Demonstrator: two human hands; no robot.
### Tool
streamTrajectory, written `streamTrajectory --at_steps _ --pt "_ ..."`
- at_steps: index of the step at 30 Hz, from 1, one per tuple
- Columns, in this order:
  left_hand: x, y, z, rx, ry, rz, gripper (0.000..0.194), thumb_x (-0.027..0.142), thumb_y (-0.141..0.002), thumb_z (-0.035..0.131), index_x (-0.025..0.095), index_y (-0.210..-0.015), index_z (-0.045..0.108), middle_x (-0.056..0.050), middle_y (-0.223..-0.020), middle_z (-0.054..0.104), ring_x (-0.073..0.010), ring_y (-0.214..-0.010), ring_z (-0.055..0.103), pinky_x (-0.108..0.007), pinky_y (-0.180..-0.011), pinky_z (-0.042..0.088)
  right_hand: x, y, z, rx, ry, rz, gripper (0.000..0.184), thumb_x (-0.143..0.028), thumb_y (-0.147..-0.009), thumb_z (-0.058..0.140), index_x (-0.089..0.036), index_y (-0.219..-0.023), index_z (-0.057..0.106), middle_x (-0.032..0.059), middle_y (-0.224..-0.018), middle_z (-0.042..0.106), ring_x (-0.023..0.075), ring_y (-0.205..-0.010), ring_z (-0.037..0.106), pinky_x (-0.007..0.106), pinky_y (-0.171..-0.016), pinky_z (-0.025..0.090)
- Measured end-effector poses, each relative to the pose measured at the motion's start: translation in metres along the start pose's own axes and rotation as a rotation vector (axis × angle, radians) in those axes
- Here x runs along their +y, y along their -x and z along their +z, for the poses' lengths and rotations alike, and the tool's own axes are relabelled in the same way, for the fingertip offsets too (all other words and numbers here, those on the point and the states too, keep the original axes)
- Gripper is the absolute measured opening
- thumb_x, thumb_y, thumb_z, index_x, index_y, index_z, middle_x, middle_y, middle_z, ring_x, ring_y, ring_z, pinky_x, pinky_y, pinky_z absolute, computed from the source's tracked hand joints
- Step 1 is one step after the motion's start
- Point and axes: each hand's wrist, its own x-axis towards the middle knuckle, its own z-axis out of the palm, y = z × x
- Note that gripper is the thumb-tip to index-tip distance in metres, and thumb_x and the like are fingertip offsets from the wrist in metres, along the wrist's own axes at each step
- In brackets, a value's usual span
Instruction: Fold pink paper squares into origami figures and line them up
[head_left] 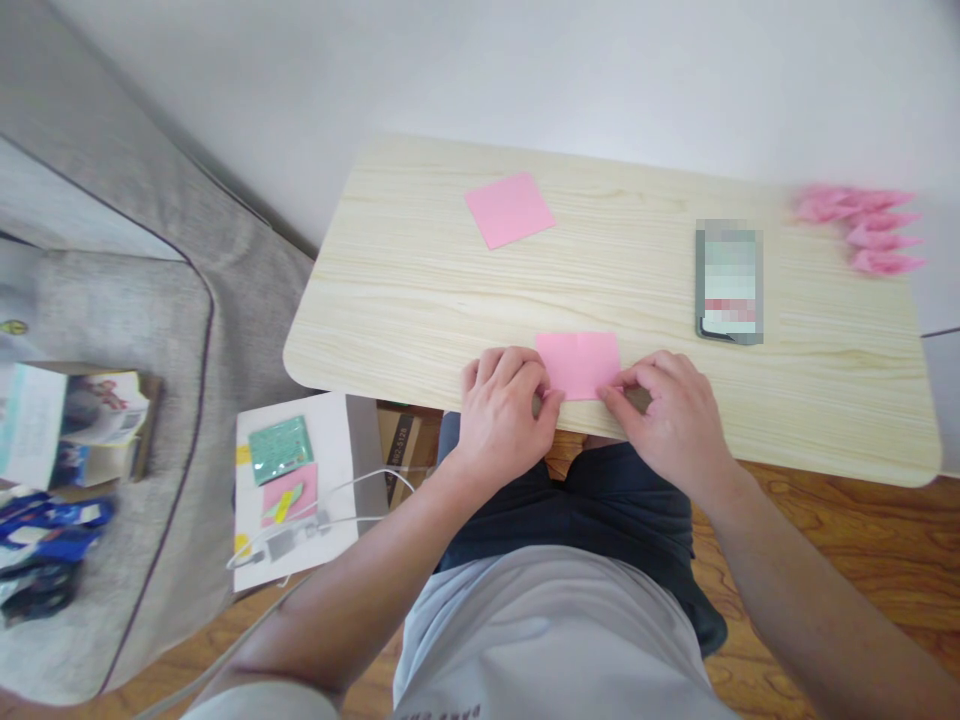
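Held paper: pink paper rectangle point(577, 362), at the near edge of the wood-grain table point(412, 290), between the two hands.
Lie: flat or nearly so; long axis runs left-right, roughly along the near table edge; short sides point toward and away from the body. Faint crease near mid-length.
Hard to see: near corners covered by fingertips; smartphone point(731, 285) screen pixelated; pink folded-paper pieces point(877, 230) at far right blurred, count unsure; shirt lettering cut off at bottom of view.
Left hand point(501, 410): palm down, fingers curled, thumb and forefinger pinching the near left corner; forearm slants in from lower left.
Right hand point(675, 415): mirrors it, thumb and forefinger pinching the near right corner, other fingers bent; forearm slants in from lower right.
Beyond: pink paper square point(510, 210) lies flat, turned slightly askew, apart from both hands.
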Motion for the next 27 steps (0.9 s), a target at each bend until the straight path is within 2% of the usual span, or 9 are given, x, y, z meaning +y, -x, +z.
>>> streamTrajectory --at_steps 3,7,23,27 --pt "-0.0010 0.0006 0.0000 0.007 -0.005 -0.016 0.011 0.032 -0.092 0.070 0.024 -0.098 0.065 -0.006 -0.123 0.069 -0.0290 -0.118 0.056 -0.048 -0.102 0.041 0.0007 0.0005 0.0006 0.017 -0.016 0.002 0.019 -0.041 -0.093 0.071 -0.024 -0.085 0.069 0.0069 -0.091 0.067 0.0275 -0.092 0.060 0.044 -0.081 0.045" --pt "-0.0013 0.0006 -0.0007 -0.001 -0.002 -0.007 0.027 0.032 -0.093 0.069 0.027 -0.119 0.066 -0.006 -0.131 0.067 -0.0301 -0.123 0.055 -0.049 -0.104 0.040 0.0010 0.0007 0.0004 0.020 -0.022 0.008 0.021 -0.043 -0.094 0.070 -0.024 -0.084 0.069 0.0072 -0.091 0.067 0.0277 -0.091 0.060 0.045 -0.080 0.045" --pt "-0.0038 0.0013 -0.0014 -0.004 0.001 0.014 0.024 0.031 -0.095 0.065 0.028 -0.118 0.069 -0.005 -0.132 0.067 -0.0292 -0.124 0.055 -0.049 -0.106 0.040 0.0040 0.0061 0.0021 0.023 -0.057 0.026 0.015 -0.039 -0.093 0.070 -0.025 -0.092 0.070 0.0076 -0.097 0.067 0.0289 -0.096 0.060 0.046 -0.084 0.045" --pt "-0.0041 0.0017 -0.0011 -0.005 -0.003 0.020 0.023 0.032 -0.096 0.065 0.028 -0.118 0.069 -0.006 -0.132 0.067 -0.0299 -0.124 0.056 -0.050 -0.106 0.040 0.0036 0.0081 0.0020 0.040 -0.062 0.047 0.015 -0.039 -0.093 0.070 -0.025 -0.089 0.069 0.0074 -0.095 0.066 0.0286 -0.095 0.059 0.046 -0.084 0.044"
